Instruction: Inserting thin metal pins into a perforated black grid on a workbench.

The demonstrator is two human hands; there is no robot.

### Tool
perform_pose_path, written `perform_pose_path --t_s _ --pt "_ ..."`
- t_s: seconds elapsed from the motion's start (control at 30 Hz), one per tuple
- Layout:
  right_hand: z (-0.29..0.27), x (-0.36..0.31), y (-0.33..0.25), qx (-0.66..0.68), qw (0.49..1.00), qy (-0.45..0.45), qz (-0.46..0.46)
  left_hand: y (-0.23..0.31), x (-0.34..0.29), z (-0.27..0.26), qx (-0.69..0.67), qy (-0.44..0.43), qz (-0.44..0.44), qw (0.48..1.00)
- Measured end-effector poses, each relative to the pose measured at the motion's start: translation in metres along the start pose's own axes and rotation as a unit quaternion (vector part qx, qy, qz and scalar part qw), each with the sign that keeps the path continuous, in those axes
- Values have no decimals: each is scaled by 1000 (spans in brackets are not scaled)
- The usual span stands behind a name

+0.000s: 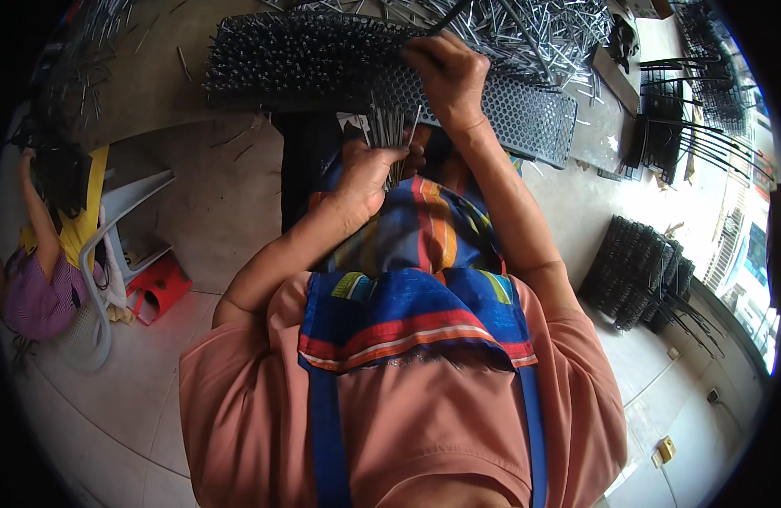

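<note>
My left hand [365,176] is closed round a bundle of thin metal rods [390,129], held upright over my lap at the near edge of a long perforated plate [533,117]. My right hand [455,83] is above the plate, thumb and fingers pinched together near its middle; whatever they hold is too small or hidden to make out. Many dark-tipped rods [293,61] stand packed upright in the left part of the plate. On the right, the plate's round holes show bare.
A heap of loose rods [568,34] lies behind the plate on the table [154,85]. Racks of dark wire pieces [661,127] stand at right, with more stacked on the floor [632,271]. At left, another person [48,288] sits on a light chair [99,339] near a red box [160,289].
</note>
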State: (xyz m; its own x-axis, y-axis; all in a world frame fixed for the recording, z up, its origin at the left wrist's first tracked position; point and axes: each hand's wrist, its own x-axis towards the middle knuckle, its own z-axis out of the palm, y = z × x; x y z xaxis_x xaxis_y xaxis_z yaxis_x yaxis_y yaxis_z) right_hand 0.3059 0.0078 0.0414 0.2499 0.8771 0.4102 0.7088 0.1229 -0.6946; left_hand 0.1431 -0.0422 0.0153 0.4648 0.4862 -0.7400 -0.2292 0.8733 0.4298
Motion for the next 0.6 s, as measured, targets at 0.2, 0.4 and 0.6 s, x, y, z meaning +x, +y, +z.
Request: perform_pose_path --t_s 0.2,0.4,0.6 --pt "0 -4 6 -55 998 25 -9 7 -5 11 -35 3 -27 999" --pt "-3 -8 -10 -105 994 -23 -3 0 -4 8 -59 -43 30 997" --pt "-6 2 -16 -134 990 -52 2 -4 7 -3 -52 -39 50 997"
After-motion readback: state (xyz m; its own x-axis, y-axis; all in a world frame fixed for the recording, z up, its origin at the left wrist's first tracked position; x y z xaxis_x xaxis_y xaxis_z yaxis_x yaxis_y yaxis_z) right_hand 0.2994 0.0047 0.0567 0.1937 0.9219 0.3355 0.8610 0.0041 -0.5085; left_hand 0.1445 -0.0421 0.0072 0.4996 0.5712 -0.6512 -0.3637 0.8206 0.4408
